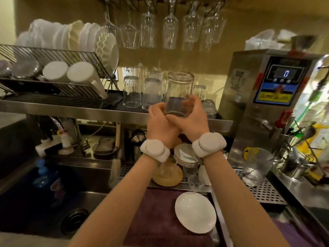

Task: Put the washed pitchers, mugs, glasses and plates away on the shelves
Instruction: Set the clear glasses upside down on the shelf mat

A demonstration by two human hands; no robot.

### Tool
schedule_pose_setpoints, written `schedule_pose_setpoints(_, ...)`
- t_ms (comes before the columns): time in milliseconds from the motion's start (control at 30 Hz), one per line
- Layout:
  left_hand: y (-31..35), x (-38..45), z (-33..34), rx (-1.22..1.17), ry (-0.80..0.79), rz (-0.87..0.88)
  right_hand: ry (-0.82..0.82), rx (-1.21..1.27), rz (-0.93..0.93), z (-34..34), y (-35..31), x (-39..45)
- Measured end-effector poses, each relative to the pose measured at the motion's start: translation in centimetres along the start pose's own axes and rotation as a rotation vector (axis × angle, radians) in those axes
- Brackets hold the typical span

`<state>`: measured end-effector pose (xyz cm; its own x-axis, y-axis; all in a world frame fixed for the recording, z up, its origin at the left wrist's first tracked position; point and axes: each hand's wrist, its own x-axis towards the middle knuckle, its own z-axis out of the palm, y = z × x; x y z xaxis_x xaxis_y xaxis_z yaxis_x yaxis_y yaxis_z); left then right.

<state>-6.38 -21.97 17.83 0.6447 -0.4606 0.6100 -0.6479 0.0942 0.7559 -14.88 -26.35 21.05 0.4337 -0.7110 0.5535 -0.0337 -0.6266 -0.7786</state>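
A tall clear glass (pixel 179 88) stands upside down at the front edge of the steel shelf (pixel 71 110). Both my hands hold its lower end: my left hand (pixel 160 122) on its left side, my right hand (pixel 191 118) on its right. Other upturned glasses (pixel 132 91) stand on the shelf just behind and to the left. Below, a white plate (pixel 195 212) lies on a purple towel (pixel 156 216). A stack of plates (pixel 186 155), a small glass (pixel 195 182) and a large clear mug (pixel 256 166) rest on the perforated drain board (pixel 267 193).
A dish rack (pixel 53 72) with white plates and two white mugs fills the shelf's left. Wine glasses (pixel 170 27) hang overhead. A steel water boiler (pixel 263 97) stands at the right, utensil cups beside it. A dark sink (pixel 53 202) lies lower left.
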Motion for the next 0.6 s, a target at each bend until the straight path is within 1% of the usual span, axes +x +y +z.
schedule_pose_setpoints(100, 0.5, 2.6, 1.1, -0.049, 0.007, 0.026, 0.046, -0.005, -0.024, -0.5, -0.8, 2.7)
schedule_pose_setpoints(233, 0.4, 5.9, 2.9, -0.116, -0.087, 0.074, 0.101, -0.011, -0.011, -0.5, -0.6, 6.1)
schedule_pose_setpoints(333, -0.3, 8.4, 4.0, -0.112, -0.149, 0.082, 0.155, -0.048, 0.009, 0.1, 0.3, 8.8)
schedule_pose_setpoints(433, -1.4, 11.0, 5.0, -0.117, -0.227, 0.034, 0.203, -0.094, 0.036, 0.9, 1.7, 11.5)
schedule_pose_setpoints(600, -3.4, 14.3, 6.8, -0.079, -0.346, -0.052, 0.209, -0.154, 0.133, 2.8, 4.4, 16.2)
